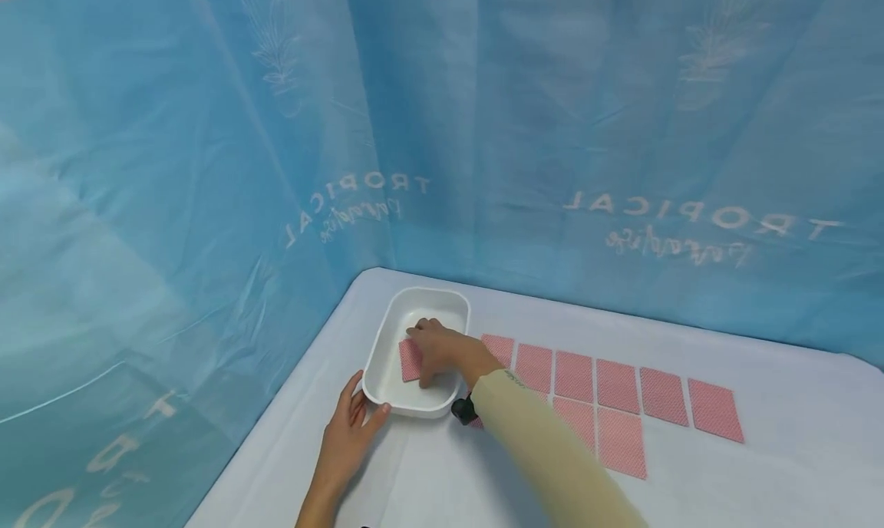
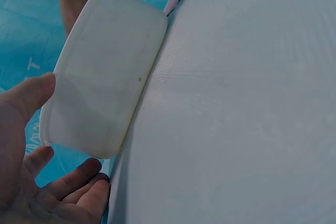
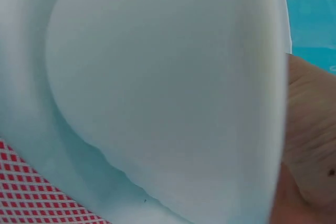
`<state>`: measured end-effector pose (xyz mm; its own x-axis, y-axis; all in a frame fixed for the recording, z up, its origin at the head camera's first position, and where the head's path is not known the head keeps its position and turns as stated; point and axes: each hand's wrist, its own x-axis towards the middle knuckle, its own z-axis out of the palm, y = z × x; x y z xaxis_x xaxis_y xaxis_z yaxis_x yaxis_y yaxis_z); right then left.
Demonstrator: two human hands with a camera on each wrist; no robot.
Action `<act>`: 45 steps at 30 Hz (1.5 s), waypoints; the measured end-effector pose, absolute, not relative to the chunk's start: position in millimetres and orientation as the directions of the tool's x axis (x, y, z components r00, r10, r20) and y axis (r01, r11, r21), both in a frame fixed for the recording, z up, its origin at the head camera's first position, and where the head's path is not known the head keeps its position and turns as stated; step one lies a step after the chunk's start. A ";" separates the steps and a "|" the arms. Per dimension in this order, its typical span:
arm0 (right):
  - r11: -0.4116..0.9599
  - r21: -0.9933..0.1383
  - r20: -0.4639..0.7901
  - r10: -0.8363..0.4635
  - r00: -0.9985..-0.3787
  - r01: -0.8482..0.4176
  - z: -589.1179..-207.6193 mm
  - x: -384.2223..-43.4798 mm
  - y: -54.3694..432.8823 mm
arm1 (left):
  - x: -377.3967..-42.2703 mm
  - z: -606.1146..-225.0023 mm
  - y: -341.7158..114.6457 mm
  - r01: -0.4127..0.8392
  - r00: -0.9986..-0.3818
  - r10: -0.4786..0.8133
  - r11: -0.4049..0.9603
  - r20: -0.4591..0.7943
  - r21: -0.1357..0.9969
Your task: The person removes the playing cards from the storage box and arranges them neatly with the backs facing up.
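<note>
A white plastic tub (image 1: pixel 378 359) stands on the table's left part. My left hand (image 1: pixel 347 436) holds its near-left corner, thumb on the near rim and fingers along the left side. In the left wrist view, the left hand's thumb (image 2: pixel 37 95) lies against the tub's rim. My right hand (image 1: pixel 442 349) reaches down inside the tub, holding a playing card (image 1: pixel 410 361) with a red-and-white lattice back between thumb and fingers. In the right wrist view, the tub's side (image 3: pixel 157 77) hides the right hand's fingers.
Playing cards (image 1: pixel 618 384) with the same backs lie face down in rows right of the tub, partly under the right forearm (image 1: pixel 545 451). A white cloth covers the table (image 1: pixel 773 482). Blue printed curtains (image 1: pixel 621 90) hang behind and to the left.
</note>
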<state>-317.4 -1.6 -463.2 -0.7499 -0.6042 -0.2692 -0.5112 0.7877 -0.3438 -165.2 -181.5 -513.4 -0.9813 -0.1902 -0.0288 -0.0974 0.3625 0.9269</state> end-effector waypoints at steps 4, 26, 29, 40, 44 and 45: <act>0.784 -0.329 -0.281 -0.614 -0.738 -0.527 -465.1 -316.7 -10.5 | -158.6 -514.5 -186.7 -0.132 -0.975 -0.215 0.369 -0.054 0.920; 0.814 -0.286 -0.256 -0.573 -0.778 -0.505 -462.5 -318.7 7.1 | -164.0 -511.4 -169.3 -0.062 -0.990 -0.140 0.383 -0.008 0.922; 0.806 -0.290 -0.244 -0.583 -0.775 -0.515 -463.2 -318.7 8.6 | -164.6 -512.0 -169.0 -0.063 -0.989 -0.150 0.387 -0.004 0.920; 0.786 -0.387 -0.187 -0.579 -0.793 -0.482 -448.1 -318.0 15.1 | -166.7 -511.4 -173.4 -0.004 -0.987 -0.146 0.445 0.068 0.895; 0.759 -0.423 -0.159 -0.600 -0.784 -0.494 -443.7 -316.7 16.9 | -166.2 -509.9 -177.4 -0.001 -0.983 -0.163 0.447 0.080 0.895; 0.754 -0.427 -0.153 -0.604 -0.782 -0.499 -443.1 -316.4 17.0 | -166.4 -508.8 -178.3 0.000 -0.983 -0.164 0.449 0.082 0.894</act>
<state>-316.4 17.0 -443.1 -0.7822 -0.6039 -0.1532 -0.4987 0.7543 -0.4270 -166.4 -178.3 -508.8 -0.9830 -0.1643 0.0824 -0.0001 0.4486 0.8937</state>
